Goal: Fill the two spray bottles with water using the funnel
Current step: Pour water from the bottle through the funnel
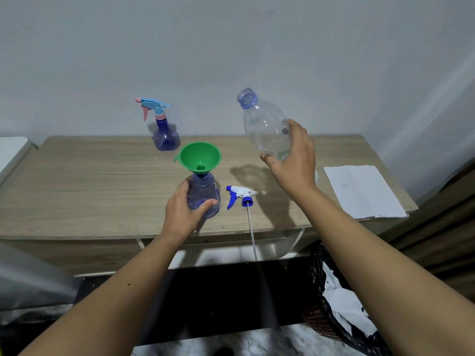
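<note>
- Head cam, only view: two spray bottles on the wooden table (77, 176). The near spray bottle (205, 199) has its top off and one green funnel (200, 158) sitting in its neck. The far spray bottle (164, 134) stands near the wall with its light-blue-and-pink trigger screwed on.
- One loose trigger head (240, 195), blue and white, lies just right of the near bottle, its dip tube sticking out past the table's front edge.
- Left hand (183, 209) has fingers and thumb wrapped round the near bottle's body.
- Right hand (293, 155) grips one clear water bottle (264, 124), uncapped, held up and tilted left, well right of the funnel. Can't really tell how much water's inside.
- One white paper sheet (362, 190) at the table's right end.
- Black bag (341, 299) on the floor, cut off at the bottom; contents hard to make out.
</note>
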The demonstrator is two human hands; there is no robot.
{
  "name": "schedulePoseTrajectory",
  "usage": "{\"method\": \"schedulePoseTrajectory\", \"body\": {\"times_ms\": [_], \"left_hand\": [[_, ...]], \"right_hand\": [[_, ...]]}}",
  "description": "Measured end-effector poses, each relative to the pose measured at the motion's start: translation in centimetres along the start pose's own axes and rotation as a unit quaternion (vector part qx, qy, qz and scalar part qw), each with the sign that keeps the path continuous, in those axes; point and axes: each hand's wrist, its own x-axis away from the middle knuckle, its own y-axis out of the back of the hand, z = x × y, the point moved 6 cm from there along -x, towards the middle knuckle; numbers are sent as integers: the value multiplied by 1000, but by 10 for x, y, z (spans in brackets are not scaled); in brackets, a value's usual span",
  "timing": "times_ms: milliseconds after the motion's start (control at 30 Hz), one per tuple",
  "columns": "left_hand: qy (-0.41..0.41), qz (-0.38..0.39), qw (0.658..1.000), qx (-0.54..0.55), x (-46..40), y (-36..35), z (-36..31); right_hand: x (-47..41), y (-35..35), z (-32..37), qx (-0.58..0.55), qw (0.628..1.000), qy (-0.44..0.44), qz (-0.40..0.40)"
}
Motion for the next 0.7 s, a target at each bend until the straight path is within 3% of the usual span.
{"method": "schedulePoseTrajectory", "body": {"times_ms": [300,700], "left_hand": [[1,-3,1000,10,1,0,0],[-5,-6,1000,16,2,0,0]], "right_hand": [[-2,-4,-22,-101,990,-98,-5],[1,-2,-47,-119,980,-156,-27]]}}
